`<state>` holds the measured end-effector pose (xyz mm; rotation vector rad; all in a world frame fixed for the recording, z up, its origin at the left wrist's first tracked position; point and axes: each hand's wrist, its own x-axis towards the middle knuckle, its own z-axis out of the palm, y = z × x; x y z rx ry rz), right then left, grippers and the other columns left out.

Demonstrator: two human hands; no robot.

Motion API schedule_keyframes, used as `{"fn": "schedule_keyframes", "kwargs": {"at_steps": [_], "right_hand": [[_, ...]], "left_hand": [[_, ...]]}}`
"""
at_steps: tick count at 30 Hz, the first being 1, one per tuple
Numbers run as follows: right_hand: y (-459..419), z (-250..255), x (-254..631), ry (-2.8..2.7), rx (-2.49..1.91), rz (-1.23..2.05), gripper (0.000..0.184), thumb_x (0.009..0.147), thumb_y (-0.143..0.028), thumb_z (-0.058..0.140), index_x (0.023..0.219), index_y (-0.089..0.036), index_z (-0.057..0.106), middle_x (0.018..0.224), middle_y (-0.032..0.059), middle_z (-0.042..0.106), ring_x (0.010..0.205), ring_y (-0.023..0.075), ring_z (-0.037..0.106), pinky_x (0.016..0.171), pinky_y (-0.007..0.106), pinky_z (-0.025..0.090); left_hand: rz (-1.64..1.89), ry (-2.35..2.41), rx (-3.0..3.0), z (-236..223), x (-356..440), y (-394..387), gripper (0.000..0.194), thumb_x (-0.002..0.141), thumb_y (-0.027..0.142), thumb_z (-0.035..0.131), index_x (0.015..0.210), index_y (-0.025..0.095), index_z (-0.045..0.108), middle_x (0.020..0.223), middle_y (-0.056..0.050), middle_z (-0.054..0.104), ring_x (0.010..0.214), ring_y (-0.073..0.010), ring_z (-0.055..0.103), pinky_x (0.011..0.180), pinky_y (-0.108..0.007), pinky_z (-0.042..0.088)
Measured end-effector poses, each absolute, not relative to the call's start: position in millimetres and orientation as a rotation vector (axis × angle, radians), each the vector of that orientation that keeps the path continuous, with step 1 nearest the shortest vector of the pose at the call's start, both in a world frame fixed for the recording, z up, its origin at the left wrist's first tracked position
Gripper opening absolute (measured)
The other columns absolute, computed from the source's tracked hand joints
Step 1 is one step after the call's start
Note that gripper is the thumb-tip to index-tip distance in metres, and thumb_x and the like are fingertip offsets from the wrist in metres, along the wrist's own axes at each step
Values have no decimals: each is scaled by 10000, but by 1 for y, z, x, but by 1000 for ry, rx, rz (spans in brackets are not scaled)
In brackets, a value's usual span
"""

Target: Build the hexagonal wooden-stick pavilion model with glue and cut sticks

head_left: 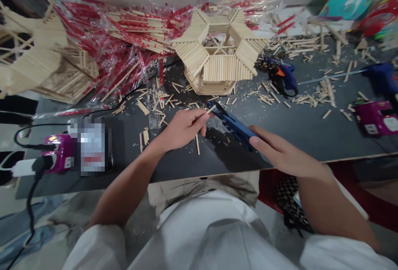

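Observation:
Near the middle of the table, my left hand (188,127) is closed, pinching a short wooden stick (211,109) between thumb and fingers. The stick's end lies at the head of a blue hand cutter (233,125). My right hand (276,148) wraps round the cutter's handles, with the tool angled up and left toward the stick. Whether the blades touch the stick is too small to tell. Beyond both hands stands a many-sided wooden stick structure (226,67) with a star-like top. Another loose stick (197,144) lies just below my left hand.
Red-and-clear plastic packs of sticks (137,34) heap at the back left, beside another stick structure (40,63). Blue glue guns (287,75) (381,75) lie right. Purple power blocks (59,152) (376,117) sit at both sides; a blurred device (93,148) is left. Stick offcuts litter the dark table (298,133).

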<state>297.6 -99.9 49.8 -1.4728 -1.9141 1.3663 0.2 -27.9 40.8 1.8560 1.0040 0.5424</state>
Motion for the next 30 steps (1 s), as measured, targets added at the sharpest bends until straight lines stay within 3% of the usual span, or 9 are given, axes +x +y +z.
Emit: {"fn": "schedule_keyframes", "kwargs": {"at_steps": [8,14,18,21,30], "right_hand": [[-98,48,283,-1882,-1404,1385,380,1095,-560,461,1151,-238,657,1072,49,685,999,220,628,941,324,485],[-100,54,278,-1900,-1452,1375,444,1096,-592,423,1063,-211,650,964,53,632,889,215,580,861,344,467],[-100,55,276,-1919,-1400,1398,414,1107,-556,422,1190,-224,657,1125,77,660,1008,227,596,946,353,462],[-100,54,276,-1936,-1394,1399,412,1113,-539,418,1294,-248,647,1232,77,667,1095,234,606,1007,360,457],[-105,56,272,-1982,-1414,1322,421,1117,-536,408,1297,-245,654,1193,94,671,1099,252,618,992,405,487]], "left_hand": [[492,1030,1865,38,-2,-28,494,1102,466,437,802,182,707,734,2,747,603,-112,586,662,-257,401],[515,981,1860,38,-4,-28,490,1116,460,415,827,186,702,768,9,770,630,-114,619,716,-251,437],[516,908,1876,38,-4,-29,490,1130,421,375,850,186,702,845,-6,796,793,-129,714,806,-237,468],[511,917,1885,37,-5,-28,491,1131,417,373,856,187,708,843,-3,799,779,-128,715,818,-237,477],[513,956,1912,39,-5,-29,533,1129,410,386,794,182,732,778,-6,796,699,-121,688,814,-233,486]]}}
